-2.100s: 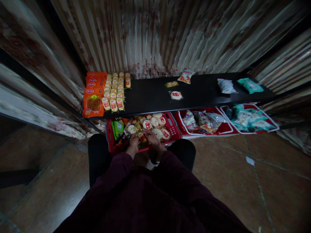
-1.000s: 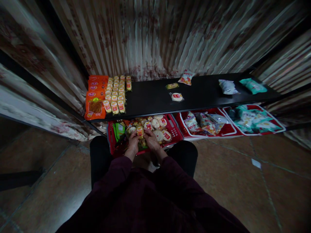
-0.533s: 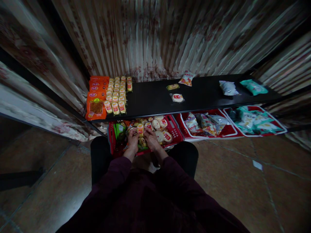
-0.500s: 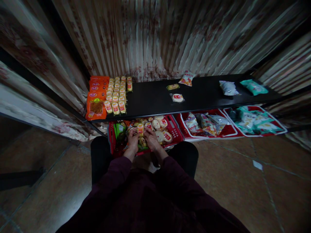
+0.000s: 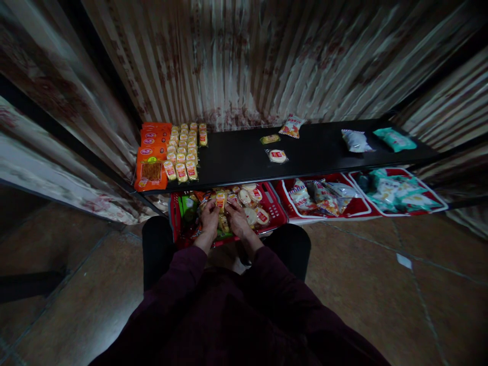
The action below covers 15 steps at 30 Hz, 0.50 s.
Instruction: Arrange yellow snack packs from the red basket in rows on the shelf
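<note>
Over a red basket (image 5: pixel 282 209), both my hands are close together among packaged snacks. My left hand (image 5: pixel 209 221) has its fingers closed at the left side of a small wrapped cake (image 5: pixel 220 200) with a yellow wrapper and an orange-red label. From the other side, my right hand (image 5: pixel 238 219) closes on the same cake, its fingertips partly hidden by the neighbouring packets. Round white wrapped crackers (image 5: pixel 262 215) lie to the right of my right hand. A green packet (image 5: pixel 188 205) is left of my left hand.
Above the basket runs a black shelf (image 5: pixel 236 157). Orange snack bags (image 5: pixel 151 170) and rows of small wrapped cakes (image 5: pixel 181 157) stand at its left. Loose packets, including a round cracker (image 5: pixel 277 156) and a teal bag (image 5: pixel 395 139), lie farther right. Two more red baskets (image 5: pixel 362 207) hold bags.
The view has shifted slightly. Both hands stay at the small wrapped cake in the basket, with only slight finger movement.
</note>
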Available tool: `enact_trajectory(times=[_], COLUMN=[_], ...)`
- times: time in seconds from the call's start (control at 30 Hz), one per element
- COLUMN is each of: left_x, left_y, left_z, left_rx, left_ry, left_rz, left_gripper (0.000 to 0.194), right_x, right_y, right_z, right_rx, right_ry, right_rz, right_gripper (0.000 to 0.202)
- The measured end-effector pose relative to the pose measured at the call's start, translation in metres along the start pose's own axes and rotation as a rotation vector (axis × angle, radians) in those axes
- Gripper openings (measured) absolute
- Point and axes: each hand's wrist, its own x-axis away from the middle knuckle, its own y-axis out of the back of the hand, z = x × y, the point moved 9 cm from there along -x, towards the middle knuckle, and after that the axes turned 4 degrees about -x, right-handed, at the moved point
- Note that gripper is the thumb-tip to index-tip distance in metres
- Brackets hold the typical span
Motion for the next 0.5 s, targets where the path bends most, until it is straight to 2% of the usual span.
enact_trajectory(times=[0.2,0.33,0.5], left_x=[0.007,0.010,0.012], left_y=[-0.006,-0.009,-0.010], left_z=[-0.010,-0.014,-0.011], left_rx=[-0.051,-0.067,-0.008], left_ry=[-0.022,0.014,0.093], left_rz=[0.036,0.055,0.038], left_gripper=[0.026,0.031,0.027], right_x=[-0.001,0.002,0.006], right_y=[-0.001,-0.005,-0.011], right_z=[0.010,0.017,0.024], right_rx=[0.092,0.116,0.146], right_ry=[0.090,0.118,0.134], right_rz=[-0.012,-0.037,-0.056], right_gripper=[0.041,0.042,0.041])
